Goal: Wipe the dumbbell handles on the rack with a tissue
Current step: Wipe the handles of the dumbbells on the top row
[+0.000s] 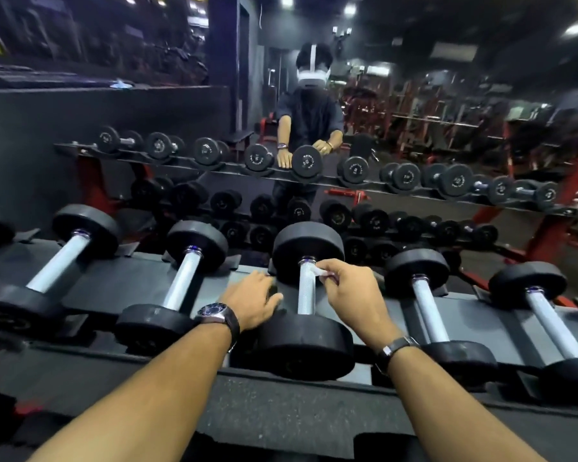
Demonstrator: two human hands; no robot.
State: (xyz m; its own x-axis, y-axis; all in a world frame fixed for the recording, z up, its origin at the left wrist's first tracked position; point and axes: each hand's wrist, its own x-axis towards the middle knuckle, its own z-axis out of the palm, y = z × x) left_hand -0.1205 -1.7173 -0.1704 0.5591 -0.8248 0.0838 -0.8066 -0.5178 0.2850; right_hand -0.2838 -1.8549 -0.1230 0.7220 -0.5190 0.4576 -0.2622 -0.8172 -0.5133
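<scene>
Forearms enter from the near edge, reaching over the rack (80, 295). Right hand (351, 288) pinches a small white tissue (316, 270) in a narrow grip, pressed to the far end of the centre dumbbell handle (306, 290), just below the far weight. Left hand (252, 300) rests with relaxed fingers beside the same handle, holding nothing. Recommended practice: wrap the tissue round the bar and draw it along the full length toward the near weight. Neighbouring handles lie either side, apparently still to be wiped
</scene>
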